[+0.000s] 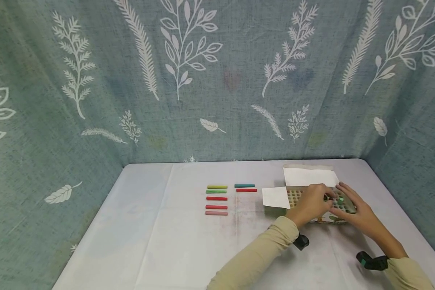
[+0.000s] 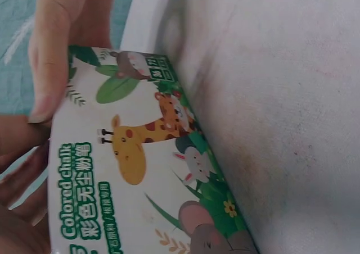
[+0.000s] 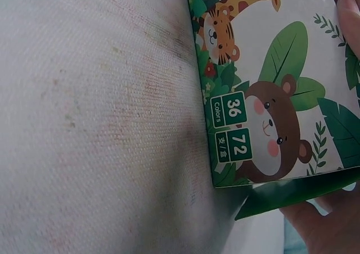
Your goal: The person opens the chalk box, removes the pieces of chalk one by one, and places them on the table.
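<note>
A chalk box point(image 1: 333, 218) printed with cartoon animals lies on the table's right side, its white lid flap point(image 1: 309, 176) raised. Rows of chalk ends point(image 1: 294, 196) fill it, and one green chalk stick point(image 1: 341, 199) shows near its right part. My left hand point(image 1: 311, 203) reaches over the box with bent fingers among the chalks; whether it pinches one I cannot tell. At the right end, my right hand point(image 1: 360, 211) grips the box, thumb along the front edge and fingers toward the back. The left wrist view shows the box's front point(image 2: 146, 125) and that right thumb point(image 2: 48, 91).
Left of the box, chalk sticks lie in two columns: several green and red ones, including a red chalk stick point(image 1: 216, 198), and a teal chalk stick point(image 1: 244, 185) above another red. A white side flap point(image 1: 276, 197) sticks out leftward. Behind the table hangs a leaf-patterned curtain point(image 1: 217, 80).
</note>
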The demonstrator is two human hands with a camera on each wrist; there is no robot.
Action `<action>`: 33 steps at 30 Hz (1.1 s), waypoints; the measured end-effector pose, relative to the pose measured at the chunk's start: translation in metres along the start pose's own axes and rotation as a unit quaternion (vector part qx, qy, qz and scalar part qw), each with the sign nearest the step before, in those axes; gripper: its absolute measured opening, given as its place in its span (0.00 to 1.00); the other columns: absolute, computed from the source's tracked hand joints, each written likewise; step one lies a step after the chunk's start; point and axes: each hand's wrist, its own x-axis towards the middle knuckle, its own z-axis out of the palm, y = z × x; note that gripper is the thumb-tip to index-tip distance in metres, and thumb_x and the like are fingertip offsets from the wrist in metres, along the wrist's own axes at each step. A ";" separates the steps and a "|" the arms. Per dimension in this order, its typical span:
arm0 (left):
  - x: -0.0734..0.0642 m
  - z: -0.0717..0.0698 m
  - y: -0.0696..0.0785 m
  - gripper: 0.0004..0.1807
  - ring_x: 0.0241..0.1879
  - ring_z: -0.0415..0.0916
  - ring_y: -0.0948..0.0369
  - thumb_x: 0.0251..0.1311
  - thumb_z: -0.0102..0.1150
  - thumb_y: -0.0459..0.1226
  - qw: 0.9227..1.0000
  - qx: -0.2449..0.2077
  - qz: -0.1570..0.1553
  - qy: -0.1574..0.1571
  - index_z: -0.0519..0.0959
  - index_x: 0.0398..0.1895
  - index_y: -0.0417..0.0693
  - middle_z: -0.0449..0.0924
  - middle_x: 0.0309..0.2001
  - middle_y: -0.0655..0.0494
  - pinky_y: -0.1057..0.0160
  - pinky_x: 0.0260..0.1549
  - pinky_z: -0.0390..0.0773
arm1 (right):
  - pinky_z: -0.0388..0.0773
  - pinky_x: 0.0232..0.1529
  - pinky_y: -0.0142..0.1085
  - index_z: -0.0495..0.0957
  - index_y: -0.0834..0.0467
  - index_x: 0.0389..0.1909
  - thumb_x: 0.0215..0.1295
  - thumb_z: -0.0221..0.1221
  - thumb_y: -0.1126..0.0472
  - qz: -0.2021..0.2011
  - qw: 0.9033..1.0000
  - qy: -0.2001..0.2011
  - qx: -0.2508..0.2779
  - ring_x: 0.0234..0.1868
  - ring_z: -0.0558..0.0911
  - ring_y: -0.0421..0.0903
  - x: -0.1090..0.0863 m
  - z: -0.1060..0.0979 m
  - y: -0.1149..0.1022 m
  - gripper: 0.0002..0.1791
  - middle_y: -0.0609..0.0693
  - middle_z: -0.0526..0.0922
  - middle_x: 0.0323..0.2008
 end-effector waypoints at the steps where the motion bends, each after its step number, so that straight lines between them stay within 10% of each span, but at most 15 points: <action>1: 0.000 0.001 0.000 0.06 0.35 0.73 0.77 0.61 0.61 0.39 1.000 0.005 -0.002 0.001 0.84 0.40 0.56 0.79 0.38 0.68 0.83 0.31 0.68 | 0.50 0.48 0.74 0.48 0.53 0.75 0.63 0.62 0.54 -0.001 1.000 0.000 0.001 0.71 0.39 0.65 0.000 0.000 0.000 0.45 0.51 0.37 0.75; 17: 0.003 0.018 -0.004 0.09 0.30 0.73 0.78 0.59 0.62 0.36 0.995 0.081 0.035 0.050 0.85 0.40 0.58 0.81 0.35 0.70 0.82 0.31 0.69 | 0.50 0.48 0.74 0.48 0.53 0.75 0.62 0.63 0.54 0.000 1.000 0.006 0.008 0.71 0.40 0.67 -0.001 0.001 0.004 0.45 0.57 0.39 0.74; 33: 0.003 0.003 0.004 0.06 0.30 0.67 0.77 0.63 0.59 0.37 0.990 -0.050 0.039 0.125 0.82 0.41 0.48 0.76 0.34 0.62 0.86 0.27 0.64 | 0.51 0.48 0.73 0.43 0.51 0.75 0.62 0.62 0.55 0.013 1.000 -0.003 0.020 0.70 0.39 0.68 -0.001 -0.002 0.002 0.47 0.57 0.37 0.74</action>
